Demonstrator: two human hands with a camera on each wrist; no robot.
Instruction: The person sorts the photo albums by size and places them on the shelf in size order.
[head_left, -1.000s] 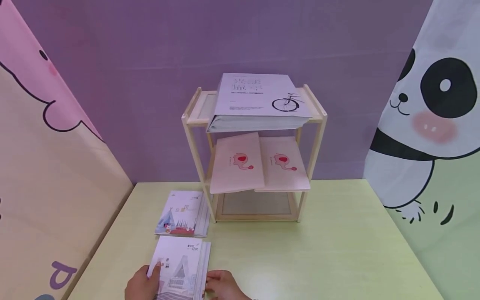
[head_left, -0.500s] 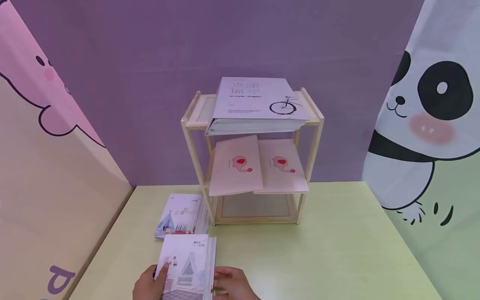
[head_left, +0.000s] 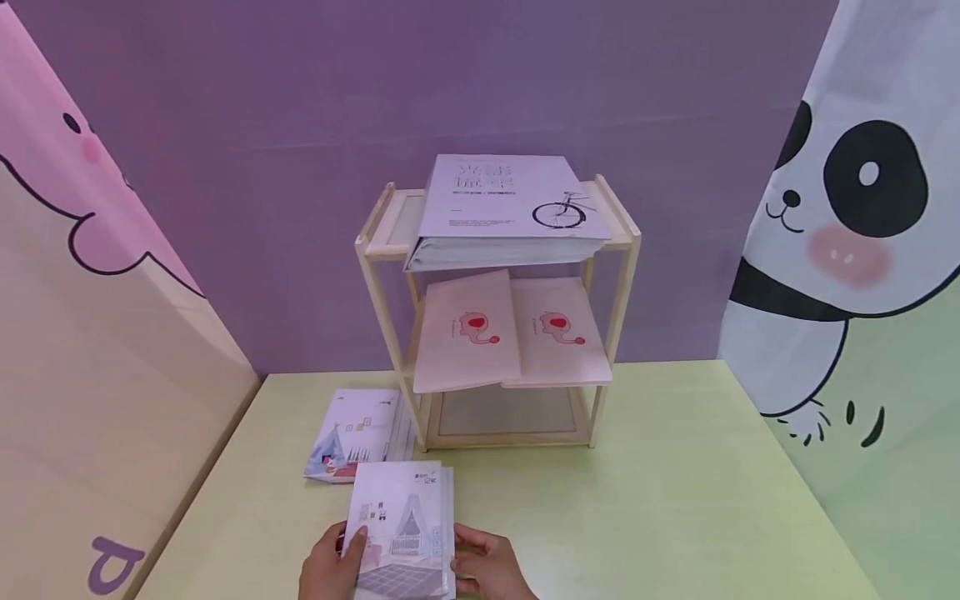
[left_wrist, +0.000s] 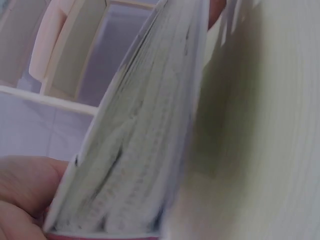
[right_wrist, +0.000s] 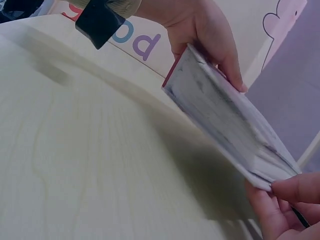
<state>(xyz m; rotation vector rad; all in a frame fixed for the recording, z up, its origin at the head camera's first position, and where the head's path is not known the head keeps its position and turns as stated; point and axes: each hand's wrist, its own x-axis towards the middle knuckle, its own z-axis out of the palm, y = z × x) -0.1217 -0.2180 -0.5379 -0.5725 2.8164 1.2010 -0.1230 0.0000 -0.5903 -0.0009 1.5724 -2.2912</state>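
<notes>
A white photo album (head_left: 405, 517) with a tent picture on its cover is held between both hands at the front of the table. The left hand (head_left: 330, 567) grips its left edge, thumb on the cover. At the opposite edge the right hand (head_left: 491, 567) pinches it with thumb and fingers. The right wrist view shows the album (right_wrist: 227, 117) tilted and lifted off the tabletop, its shadow beneath. Its thick page block (left_wrist: 132, 130) faces the left wrist camera. Behind it lies a second white album (head_left: 360, 429) with a blue tent on the cover.
A wooden shelf rack (head_left: 510, 439) stands at the back. A large white album (head_left: 502, 196) with a bicycle print lies on its top tier. Two pink elephant books (head_left: 465, 333) overlap on the middle tier. Printed curtains border the table (head_left: 697, 492).
Both hands have moved to the right with the photo album, which now stands nearer the rack's front and covers less of the second album's left side. The rack's contents stay put.
</notes>
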